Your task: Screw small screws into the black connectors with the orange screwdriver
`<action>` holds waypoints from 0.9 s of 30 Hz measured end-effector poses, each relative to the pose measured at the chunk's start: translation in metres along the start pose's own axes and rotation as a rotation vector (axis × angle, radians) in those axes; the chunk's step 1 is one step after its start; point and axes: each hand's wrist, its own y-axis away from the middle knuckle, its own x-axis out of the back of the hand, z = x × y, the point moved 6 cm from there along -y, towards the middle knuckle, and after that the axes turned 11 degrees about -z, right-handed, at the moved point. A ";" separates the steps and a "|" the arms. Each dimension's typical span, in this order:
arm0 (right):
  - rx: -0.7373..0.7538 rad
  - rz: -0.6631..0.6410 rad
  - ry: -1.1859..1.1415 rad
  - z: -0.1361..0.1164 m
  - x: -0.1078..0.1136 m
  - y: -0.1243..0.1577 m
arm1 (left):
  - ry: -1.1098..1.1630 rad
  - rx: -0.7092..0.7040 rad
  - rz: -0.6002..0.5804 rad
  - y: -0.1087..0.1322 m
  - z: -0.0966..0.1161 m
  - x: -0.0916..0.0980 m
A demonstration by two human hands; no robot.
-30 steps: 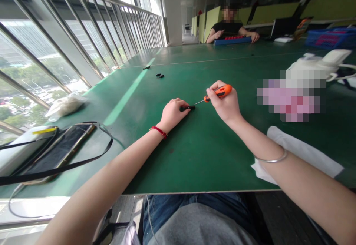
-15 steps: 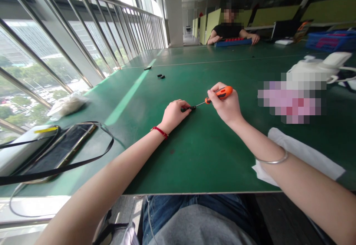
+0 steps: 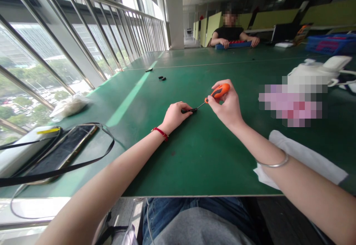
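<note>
My left hand (image 3: pixel 175 117) rests on the green table and pinches a small black part (image 3: pixel 189 110) at its fingertips. My right hand (image 3: pixel 224 103) is shut around an orange and black screwdriver (image 3: pixel 219 91). The screwdriver's thin metal shaft (image 3: pixel 201 105) slants down to the left, and its tip meets the black part. The exact contact point is too small to make out. Two more small black pieces (image 3: pixel 161 78) lie farther up the table, with another black piece (image 3: pixel 149 69) beyond them.
A phone (image 3: pixel 62 152) with a black cord lies at the near left, by a plastic bag (image 3: pixel 69 108) and the window railing. A white cloth (image 3: pixel 300 156) lies under my right forearm. A person (image 3: pixel 229 32) sits across the table, hands on a blue tray (image 3: pixel 233 45).
The screwdriver has turned in my right hand, its handle now slanting more steeply and its shaft looking shorter. The view has tilted slightly. The person opposite has moved their hands on the tray.
</note>
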 end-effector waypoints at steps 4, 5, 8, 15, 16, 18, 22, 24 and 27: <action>-0.089 0.023 0.032 0.002 0.002 0.001 | 0.003 -0.006 -0.013 0.000 0.000 0.000; -0.103 0.001 0.049 0.002 0.001 0.001 | 0.002 -0.006 -0.015 0.000 0.001 0.000; -0.063 -0.050 0.084 -0.002 0.001 -0.001 | -0.013 -0.009 -0.017 0.000 0.001 -0.001; -0.008 -0.011 0.101 -0.008 0.005 -0.001 | -0.069 -0.059 -0.029 0.001 0.006 -0.002; -0.018 -0.026 0.116 -0.009 0.004 -0.001 | -0.075 -0.064 -0.033 0.001 0.007 -0.002; -0.015 -0.043 0.143 -0.010 0.003 0.000 | -0.080 -0.066 -0.038 0.001 0.007 -0.002; 0.067 0.033 0.153 -0.015 0.007 0.001 | -0.076 -0.063 -0.051 0.000 0.008 -0.002; 0.072 0.038 0.143 -0.016 0.007 0.001 | -0.079 -0.065 -0.053 0.000 0.008 -0.002; -0.003 -0.015 0.162 -0.015 0.005 0.000 | -0.088 -0.073 -0.052 0.001 0.009 -0.002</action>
